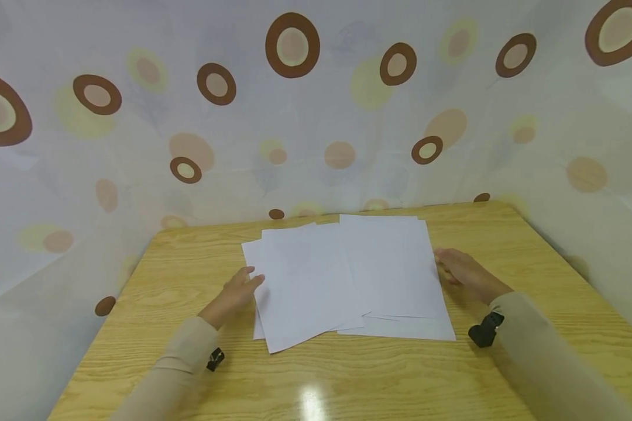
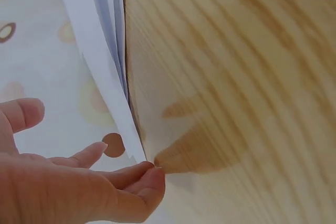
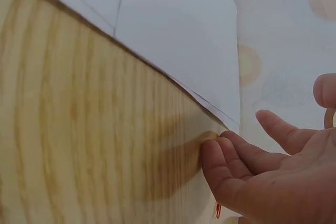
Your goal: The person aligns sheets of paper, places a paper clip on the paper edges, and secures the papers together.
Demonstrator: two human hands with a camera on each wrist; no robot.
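Note:
Several white sheets of paper (image 1: 305, 286) lie overlapping and unevenly fanned on the wooden table. At the left edge of the left-hand sheets is my left hand (image 1: 237, 293), its thumb apart from the fingers. The left wrist view shows the fingertips of that hand (image 2: 113, 190) at the table beside the paper edge (image 2: 107, 77). My right hand (image 1: 466, 272) is at the right edge of the right-hand sheets (image 1: 392, 269). In the right wrist view its fingertips touch or nearly touch the paper edge (image 3: 178, 45), thumb held away. Neither hand pinches a sheet.
The wooden table (image 1: 347, 380) has bare wood in front of the papers and to both sides. Behind it hangs a white sheet (image 1: 316, 128) with brown, peach and yellow circles. A small red thing (image 3: 218, 211) shows below the right fingers.

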